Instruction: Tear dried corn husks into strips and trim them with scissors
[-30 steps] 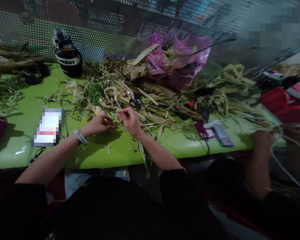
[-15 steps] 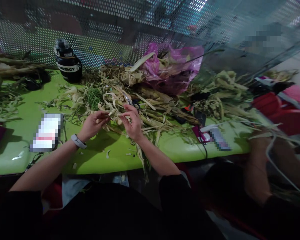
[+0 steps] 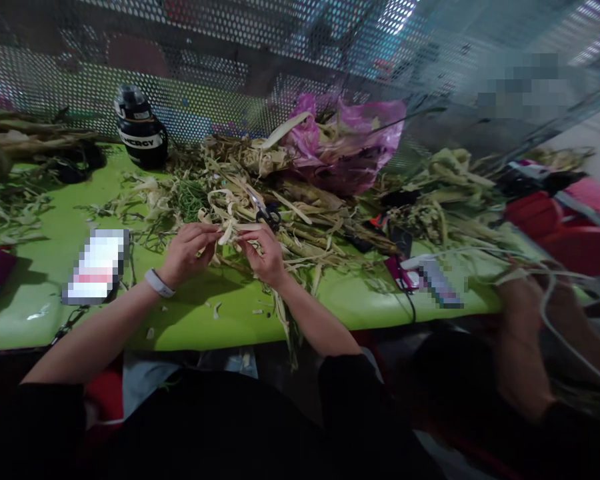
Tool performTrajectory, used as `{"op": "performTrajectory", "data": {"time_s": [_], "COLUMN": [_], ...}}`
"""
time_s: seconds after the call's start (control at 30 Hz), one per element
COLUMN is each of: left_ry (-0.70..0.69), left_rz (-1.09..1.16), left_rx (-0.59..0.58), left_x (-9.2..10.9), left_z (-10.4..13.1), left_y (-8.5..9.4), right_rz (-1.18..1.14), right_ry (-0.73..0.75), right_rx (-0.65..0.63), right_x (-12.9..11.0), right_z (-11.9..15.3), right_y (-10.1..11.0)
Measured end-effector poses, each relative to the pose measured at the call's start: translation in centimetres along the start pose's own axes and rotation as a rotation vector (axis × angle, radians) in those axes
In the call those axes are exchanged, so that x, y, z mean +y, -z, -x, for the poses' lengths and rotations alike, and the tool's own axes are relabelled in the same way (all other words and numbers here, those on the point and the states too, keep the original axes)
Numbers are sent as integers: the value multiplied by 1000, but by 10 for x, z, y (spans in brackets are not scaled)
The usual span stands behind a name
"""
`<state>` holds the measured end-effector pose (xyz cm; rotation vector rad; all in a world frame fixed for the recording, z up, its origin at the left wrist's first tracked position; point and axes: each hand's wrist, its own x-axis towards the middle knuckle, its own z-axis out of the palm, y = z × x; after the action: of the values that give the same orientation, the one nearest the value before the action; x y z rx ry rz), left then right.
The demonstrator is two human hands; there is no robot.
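Over the front of a heap of dried leaves and stalks, my two hands come close together around a pale dried leaf strip (image 3: 229, 233). My left hand (image 3: 187, 254), a white band on its wrist, pinches the strip's left end. Thumb and fingers of my right hand (image 3: 263, 256) close on its right side. The strip looks folded or knotted between them; the exact shape is too small to make out. Just behind my right hand lie scissors (image 3: 269, 215) with dark handles. A tangle of green strands (image 3: 190, 199) rests behind my left hand.
A phone (image 3: 96, 267) lies left on the green table (image 3: 195, 320). Behind stand a black bottle (image 3: 143, 137) and a pink plastic bag (image 3: 350, 143), before a perforated metal screen (image 3: 220, 73). At right, another person's hands (image 3: 523, 293) hold pale strips near a second phone (image 3: 440, 283).
My right hand's fingers have lowered and closed onto the strip, uncovering the scissors' handles. My left hand stays nearly in place. The view has shifted slightly.
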<state>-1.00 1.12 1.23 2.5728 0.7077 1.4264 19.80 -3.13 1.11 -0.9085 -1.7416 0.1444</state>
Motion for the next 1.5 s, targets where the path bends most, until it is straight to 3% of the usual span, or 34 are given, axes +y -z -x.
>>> {"op": "performTrajectory", "data": {"time_s": [0.2, 0.43, 0.63, 0.7, 0.77, 0.9, 0.97, 1.27, 1.5], "left_ry": [131, 305, 651, 786, 926, 1125, 1112, 943, 1002], "left_rz": [153, 188, 441, 680, 915, 1166, 1195, 1013, 1056], "left_rx": [-37, -188, 88, -10, -190, -408, -424, -241, -254], "left_x": [7, 8, 7, 6, 7, 10, 12, 19, 15], "left_z": [0, 1, -6, -7, -8, -9, -9, -6, -4], "left_y": [2, -1, 9, 10, 9, 7, 6, -2, -2], "right_rz": [26, -68, -47, -43, -34, -32, -45, -8, 5], "right_ry": [36, 7, 74, 104, 117, 115, 127, 108, 177], "right_rx": [43, 54, -21, -37, -48, -87, -122, -130, -138], "right_x": [-3, -5, -5, -4, -4, -3, -1, 5, 3], "right_z": [2, 0, -1, -1, -1, 0, 1, 3, 1], "right_y": [2, 3, 4, 4, 3, 3, 3, 0, 5]}}
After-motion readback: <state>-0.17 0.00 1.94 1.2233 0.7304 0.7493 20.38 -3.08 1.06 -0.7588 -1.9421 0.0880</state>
